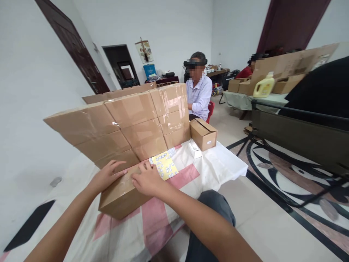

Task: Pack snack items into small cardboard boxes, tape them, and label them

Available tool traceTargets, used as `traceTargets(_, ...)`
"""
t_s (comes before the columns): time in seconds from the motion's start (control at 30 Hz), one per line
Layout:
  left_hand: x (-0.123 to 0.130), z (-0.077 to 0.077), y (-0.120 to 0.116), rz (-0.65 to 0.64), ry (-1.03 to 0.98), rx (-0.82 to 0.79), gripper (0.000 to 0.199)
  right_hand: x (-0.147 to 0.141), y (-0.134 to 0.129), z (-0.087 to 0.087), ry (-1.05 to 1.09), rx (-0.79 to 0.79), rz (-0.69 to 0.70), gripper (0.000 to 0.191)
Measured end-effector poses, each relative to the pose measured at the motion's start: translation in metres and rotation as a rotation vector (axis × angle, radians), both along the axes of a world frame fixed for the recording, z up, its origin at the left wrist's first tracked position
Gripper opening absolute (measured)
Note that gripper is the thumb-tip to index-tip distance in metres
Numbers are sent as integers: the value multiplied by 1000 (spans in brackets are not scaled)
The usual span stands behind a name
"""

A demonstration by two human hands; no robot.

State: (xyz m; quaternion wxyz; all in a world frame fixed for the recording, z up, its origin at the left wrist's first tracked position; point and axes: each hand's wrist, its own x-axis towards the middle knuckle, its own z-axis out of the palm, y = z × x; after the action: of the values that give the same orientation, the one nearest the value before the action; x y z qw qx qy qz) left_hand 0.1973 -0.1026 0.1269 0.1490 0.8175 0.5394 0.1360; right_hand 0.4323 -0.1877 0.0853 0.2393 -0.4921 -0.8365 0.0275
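A closed brown cardboard box point(122, 203) lies on the cloth-covered table in front of me, with clear tape across its top. My left hand point(109, 176) rests on the box's far left top edge, fingers spread. On the top toward the right end lies my right hand point(147, 179), its fingers apart and slightly bent. Just beyond that hand is a yellow sheet point(166, 166) with small white, dark-outlined shapes, partly over another patterned sheet point(171, 151). Neither hand visibly grips anything.
Taped cardboard boxes point(139, 127) form a wall behind my hands. To the right are a white device point(195, 150) and a smaller box point(205, 136) with a gapped lid. A seated person point(200, 89) wearing a headset is beyond. A yellow jug point(264, 86) stands on another table.
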Motion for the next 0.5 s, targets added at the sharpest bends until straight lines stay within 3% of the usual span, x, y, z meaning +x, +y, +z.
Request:
traceTargets(0.13,-8,-15,7,197,-194,-397,69,-1,3,-2,-11,51,-1,39)
traceTargets(0.27,-7,-20,2,240,-230,-471,76,-2,6,-5,-23,75,5,41)
traceTargets(0.5,0,-7,-3,292,-300,-739,66,0,6,-5,-26,91,19,39)
